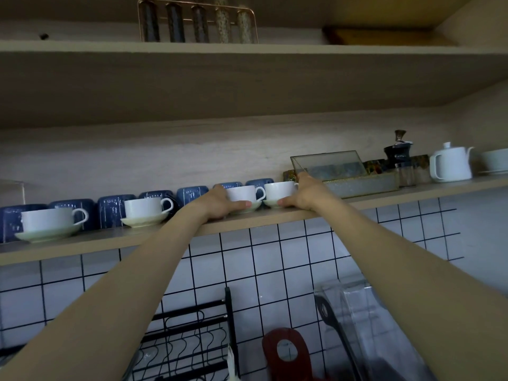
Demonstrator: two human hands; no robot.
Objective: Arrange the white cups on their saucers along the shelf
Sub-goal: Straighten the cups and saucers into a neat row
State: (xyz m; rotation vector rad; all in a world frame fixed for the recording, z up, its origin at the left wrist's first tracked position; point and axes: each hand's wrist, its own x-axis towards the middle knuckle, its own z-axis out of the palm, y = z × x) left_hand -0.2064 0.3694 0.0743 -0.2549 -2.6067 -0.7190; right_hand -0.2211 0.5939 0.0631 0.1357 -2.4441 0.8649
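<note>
Several white cups stand on white saucers along the front of a wooden shelf (384, 195). One cup (46, 220) is at the far left and another (145, 207) sits right of it. My left hand (217, 206) grips the saucer and left side of the third cup (243, 193). My right hand (305, 192) grips the saucer and right side of the fourth cup (279, 189). These two cups stand close together, their saucers almost touching.
A row of upturned blue mugs (112, 209) lines the shelf behind the cups. To the right stand a glass-lidded box (357, 182), a dark grinder (398, 152) and a white teapot (450, 163). Below are white tiles, a black wire rack (189, 342) and utensils.
</note>
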